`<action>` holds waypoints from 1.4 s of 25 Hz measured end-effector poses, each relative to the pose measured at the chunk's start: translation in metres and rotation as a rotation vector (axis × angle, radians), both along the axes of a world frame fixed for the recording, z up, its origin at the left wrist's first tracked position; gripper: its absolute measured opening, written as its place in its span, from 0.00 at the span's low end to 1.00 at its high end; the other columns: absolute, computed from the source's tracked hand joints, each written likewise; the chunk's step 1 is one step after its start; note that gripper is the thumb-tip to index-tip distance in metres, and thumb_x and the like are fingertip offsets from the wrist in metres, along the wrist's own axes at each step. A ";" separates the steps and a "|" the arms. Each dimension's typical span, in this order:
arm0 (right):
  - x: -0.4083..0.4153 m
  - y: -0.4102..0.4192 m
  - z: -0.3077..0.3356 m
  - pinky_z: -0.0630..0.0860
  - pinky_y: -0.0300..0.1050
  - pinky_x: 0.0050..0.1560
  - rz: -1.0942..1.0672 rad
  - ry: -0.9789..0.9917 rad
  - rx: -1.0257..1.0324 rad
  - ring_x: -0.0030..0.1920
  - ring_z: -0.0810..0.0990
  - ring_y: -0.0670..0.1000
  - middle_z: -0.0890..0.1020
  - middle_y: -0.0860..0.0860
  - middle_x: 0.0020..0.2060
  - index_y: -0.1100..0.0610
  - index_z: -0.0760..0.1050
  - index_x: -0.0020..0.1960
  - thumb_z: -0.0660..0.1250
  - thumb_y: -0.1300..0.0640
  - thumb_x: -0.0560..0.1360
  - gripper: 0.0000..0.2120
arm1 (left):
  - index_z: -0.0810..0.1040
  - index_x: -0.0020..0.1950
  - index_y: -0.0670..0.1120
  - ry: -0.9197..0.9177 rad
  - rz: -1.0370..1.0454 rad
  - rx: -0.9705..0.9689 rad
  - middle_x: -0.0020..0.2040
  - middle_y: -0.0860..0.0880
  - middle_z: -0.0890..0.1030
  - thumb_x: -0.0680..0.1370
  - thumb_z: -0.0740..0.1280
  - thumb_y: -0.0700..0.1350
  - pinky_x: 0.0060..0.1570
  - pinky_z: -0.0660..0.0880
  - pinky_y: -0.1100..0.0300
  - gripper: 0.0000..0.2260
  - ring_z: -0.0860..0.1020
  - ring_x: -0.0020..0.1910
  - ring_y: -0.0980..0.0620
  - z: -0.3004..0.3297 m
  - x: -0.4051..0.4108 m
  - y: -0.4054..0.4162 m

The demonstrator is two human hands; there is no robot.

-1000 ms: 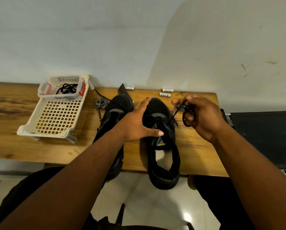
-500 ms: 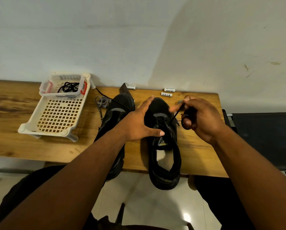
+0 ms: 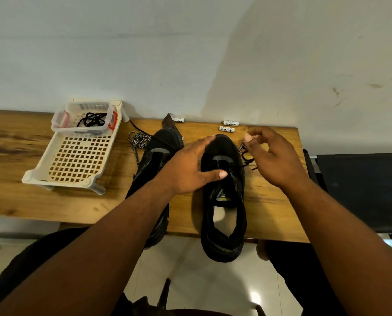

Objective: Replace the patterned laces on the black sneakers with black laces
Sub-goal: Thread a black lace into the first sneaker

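Two black sneakers stand on the wooden table, toes toward the wall. My arm partly hides the left sneaker. My left hand rests on the front of the right sneaker, with fingers straight and the thumb across the lower eyelets. A black lace runs from that shoe and lies looped on the table to its right. My right hand hovers over it with fingers loosely spread, gripping nothing that I can see. A patterned lace end lies under its index finger. Another patterned lace is bunched by the left sneaker's toe.
A white slotted basket sits at the left, with a clear tub of black laces at its far end. Three white batteries lie by the wall. A dark seat stands right of the table.
My right hand has opened and let go of the coiled black lace, which now lies beside the right sneaker. My left hand has stayed on the shoe.
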State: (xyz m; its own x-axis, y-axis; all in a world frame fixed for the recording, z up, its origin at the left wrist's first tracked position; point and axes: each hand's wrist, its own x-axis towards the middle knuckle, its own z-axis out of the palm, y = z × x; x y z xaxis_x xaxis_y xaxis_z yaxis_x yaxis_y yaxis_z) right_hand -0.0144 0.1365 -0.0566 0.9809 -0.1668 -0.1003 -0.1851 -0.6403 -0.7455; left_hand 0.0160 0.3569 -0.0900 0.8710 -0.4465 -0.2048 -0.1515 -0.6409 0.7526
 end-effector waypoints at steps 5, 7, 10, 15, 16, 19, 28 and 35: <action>0.002 0.010 0.007 0.70 0.37 0.29 -0.057 0.022 0.672 0.37 0.74 0.46 0.78 0.53 0.49 0.49 0.77 0.62 0.58 0.65 0.82 0.16 | 0.84 0.52 0.48 0.020 0.073 -0.405 0.43 0.48 0.85 0.77 0.74 0.55 0.45 0.79 0.57 0.12 0.81 0.41 0.55 0.018 -0.002 -0.017; 0.002 0.019 0.005 0.71 0.38 0.30 -0.034 0.033 0.772 0.36 0.75 0.46 0.78 0.52 0.45 0.52 0.78 0.58 0.58 0.70 0.79 0.18 | 0.84 0.50 0.46 0.075 -0.011 -0.387 0.42 0.44 0.85 0.72 0.78 0.54 0.41 0.78 0.58 0.14 0.80 0.38 0.53 0.023 -0.004 -0.023; 0.003 0.021 -0.001 0.73 0.38 0.35 0.017 -0.005 0.719 0.38 0.76 0.45 0.78 0.50 0.41 0.51 0.79 0.53 0.61 0.67 0.80 0.14 | 0.86 0.49 0.41 0.044 0.008 -0.421 0.39 0.44 0.85 0.76 0.77 0.44 0.39 0.79 0.60 0.07 0.81 0.35 0.53 0.024 -0.006 -0.029; 0.002 0.018 -0.011 0.69 0.48 0.36 0.107 0.018 0.468 0.34 0.72 0.50 0.79 0.49 0.35 0.49 0.80 0.47 0.67 0.56 0.81 0.05 | 0.86 0.48 0.39 0.059 0.069 -0.419 0.39 0.44 0.86 0.79 0.73 0.42 0.38 0.80 0.60 0.06 0.82 0.35 0.52 0.025 0.001 -0.023; 0.002 0.018 -0.011 0.69 0.47 0.36 0.123 0.020 0.449 0.34 0.72 0.50 0.79 0.49 0.34 0.50 0.80 0.47 0.68 0.57 0.81 0.06 | 0.86 0.48 0.39 0.073 0.084 -0.391 0.40 0.44 0.87 0.80 0.72 0.43 0.38 0.79 0.60 0.08 0.82 0.36 0.52 0.025 0.001 -0.023; 0.001 0.015 -0.009 0.72 0.44 0.37 0.175 0.018 0.418 0.33 0.75 0.45 0.81 0.48 0.34 0.54 0.82 0.48 0.70 0.60 0.80 0.04 | 0.86 0.45 0.41 0.104 0.174 -0.365 0.39 0.45 0.86 0.80 0.72 0.43 0.36 0.79 0.64 0.07 0.82 0.35 0.54 0.024 0.003 -0.024; -0.003 0.011 -0.028 0.72 0.33 0.41 0.305 0.105 -0.059 0.41 0.81 0.37 0.85 0.39 0.39 0.48 0.87 0.46 0.74 0.55 0.77 0.04 | 0.83 0.51 0.53 0.027 0.091 0.137 0.40 0.56 0.84 0.73 0.78 0.56 0.42 0.79 0.63 0.12 0.81 0.38 0.62 0.011 -0.013 -0.010; -0.002 0.018 -0.035 0.76 0.35 0.43 0.329 0.140 -0.094 0.40 0.83 0.38 0.86 0.41 0.39 0.49 0.88 0.44 0.75 0.57 0.76 0.04 | 0.86 0.44 0.48 -0.122 0.127 0.162 0.33 0.52 0.83 0.74 0.70 0.50 0.34 0.81 0.50 0.08 0.80 0.32 0.53 -0.004 -0.039 -0.015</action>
